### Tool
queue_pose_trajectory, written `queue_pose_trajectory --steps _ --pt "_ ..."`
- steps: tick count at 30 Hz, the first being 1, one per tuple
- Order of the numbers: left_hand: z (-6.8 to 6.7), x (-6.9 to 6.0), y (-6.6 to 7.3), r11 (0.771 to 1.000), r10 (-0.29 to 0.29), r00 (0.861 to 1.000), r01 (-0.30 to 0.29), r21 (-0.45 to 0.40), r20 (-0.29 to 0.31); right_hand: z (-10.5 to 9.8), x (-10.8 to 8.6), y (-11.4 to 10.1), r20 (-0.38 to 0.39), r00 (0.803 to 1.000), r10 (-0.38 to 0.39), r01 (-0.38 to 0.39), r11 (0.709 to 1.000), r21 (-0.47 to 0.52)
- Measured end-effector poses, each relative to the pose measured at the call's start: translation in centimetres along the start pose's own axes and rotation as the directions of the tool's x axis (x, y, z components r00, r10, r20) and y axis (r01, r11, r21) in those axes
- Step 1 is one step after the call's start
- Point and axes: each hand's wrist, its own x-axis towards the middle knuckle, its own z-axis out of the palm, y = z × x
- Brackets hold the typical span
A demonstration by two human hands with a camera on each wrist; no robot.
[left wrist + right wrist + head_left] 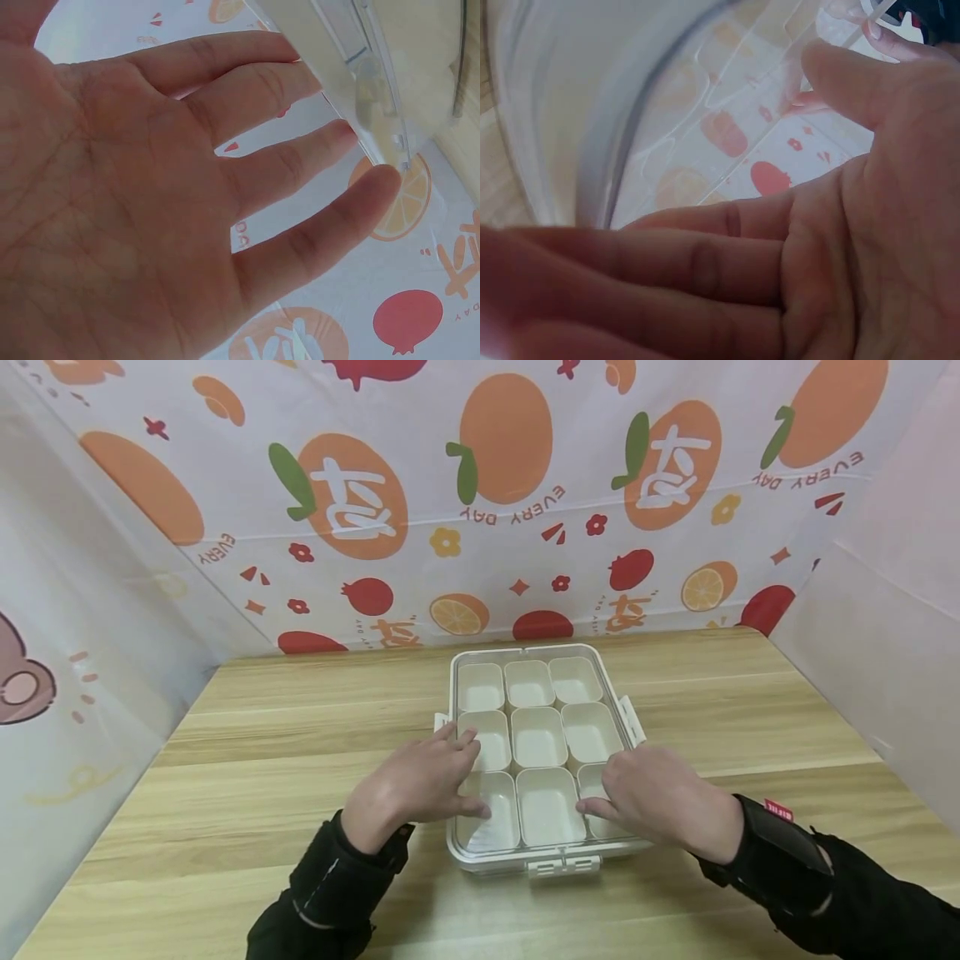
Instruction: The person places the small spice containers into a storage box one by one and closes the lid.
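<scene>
A clear-lidded storage box (525, 652) lies flat on the wooden table, with several cream square cups (540, 737) in rows inside. My left hand (423, 777) rests over its left edge, fingers spread and nearly straight. In the left wrist view the fingertips (386, 180) of that hand meet the box's edge. At the right edge, my right hand (660, 793) grips the box, its thumb on the lid and its fingers bent down the side. White latches show at the front (564, 867) and on the right side (632, 720); the left one is partly hidden.
The wooden table (300, 735) extends around the box. Behind it hangs a white cloth (420, 502) printed with fruit, and pale sheets stand at the left (97, 693) and right (885, 635). Dark bands and sleeves cover both wrists.
</scene>
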Motion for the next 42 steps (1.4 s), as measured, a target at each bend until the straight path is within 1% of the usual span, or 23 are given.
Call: queue_pose_trajectory --steps 3,5,6,8,11,12,13,15,17,18,20,21,23,25,27,29,31,33,36,42 --pt "0.2 0.3 -0.1 0.998 0.026 0.996 -0.021 0.056 -0.083 0.2 0.2 0.2 -0.07 0.997 0.011 -0.013 1.0 -0.018" --pt "0.3 0.6 -0.1 0.996 0.043 0.988 -0.03 0.086 -0.148 0.5 0.3 0.5 -0.134 0.99 0.041 -0.045 0.999 -0.027" --pt "0.4 0.8 -0.2 0.996 0.043 0.984 -0.029 0.086 -0.173 0.6 0.4 0.7 -0.167 0.984 0.058 -0.065 0.997 -0.033" --pt "0.5 1.0 -0.5 0.998 0.03 0.979 -0.017 0.062 -0.2 0.7 0.6 1.0 -0.215 0.972 0.094 -0.108 0.993 -0.052" --pt "0.6 1.2 -1.0 1.0 0.002 0.979 0.0 0.011 -0.205 0.7 1.1 1.5 -0.241 0.963 0.124 -0.156 0.981 -0.118" --pt "0.6 1.2 -1.2 1.0 -0.004 0.979 0.003 -0.004 -0.205 0.6 1.2 1.6 -0.226 0.965 0.131 -0.164 0.977 -0.136" --pt "0.6 1.2 -1.3 1.0 -0.006 0.979 0.003 -0.013 -0.205 0.5 1.5 1.8 -0.195 0.97 0.142 -0.17 0.976 -0.136" --pt "0.7 1.2 -1.7 1.0 -0.011 0.979 0.006 -0.025 -0.203 0.1 2.0 2.3 -0.096 0.981 0.171 -0.179 0.981 -0.073" --pt "0.7 1.2 -1.8 0.999 -0.029 0.984 0.022 -0.044 -0.175 -0.2 2.5 3.0 0.025 0.981 0.192 -0.193 0.98 0.041" --pt "0.7 1.2 -1.9 0.998 -0.041 0.988 0.033 -0.053 -0.152 -0.3 2.6 3.4 0.084 0.977 0.198 -0.207 0.971 0.116" --pt "0.8 1.3 -1.9 0.996 -0.068 0.993 0.061 -0.071 -0.099 -0.3 2.7 4.2 0.171 0.965 0.197 -0.236 0.939 0.252" --pt "0.8 1.4 -1.9 0.994 -0.081 0.994 0.076 -0.077 -0.071 -0.2 2.7 4.5 0.194 0.963 0.189 -0.242 0.922 0.303" --pt "0.9 1.5 -1.8 0.991 -0.111 0.993 0.108 -0.084 -0.027 0.0 2.5 5.2 0.212 0.962 0.171 -0.244 0.888 0.389" --pt "1.0 1.5 -1.9 0.987 -0.133 0.991 0.132 -0.086 0.0 0.2 2.4 5.8 0.213 0.964 0.157 -0.24 0.86 0.45" --pt "1.1 1.6 -2.0 0.984 -0.151 0.988 0.152 -0.09 0.018 0.3 2.3 6.3 0.212 0.967 0.139 -0.229 0.838 0.495" --pt "1.1 1.7 -1.9 0.983 -0.154 0.988 0.157 -0.097 0.032 0.2 2.1 6.9 0.213 0.969 0.123 -0.22 0.821 0.527" --pt "1.0 1.7 -2.0 0.983 -0.151 0.988 0.154 -0.097 0.041 0.2 1.9 7.4 0.209 0.972 0.106 -0.207 0.806 0.554" --pt "1.0 1.7 -2.0 0.984 -0.149 0.988 0.152 -0.097 0.046 0.1 1.8 7.7 0.205 0.975 0.089 -0.193 0.798 0.571" --pt "0.9 1.7 -2.1 0.984 -0.146 0.988 0.15 -0.096 0.044 0.1 1.8 7.9 0.202 0.976 0.082 -0.19 0.779 0.598" --pt "0.9 1.5 -2.2 0.982 -0.146 0.988 0.15 -0.111 0.049 0.2 1.9 8.0 0.193 0.978 0.08 -0.183 0.77 0.611"
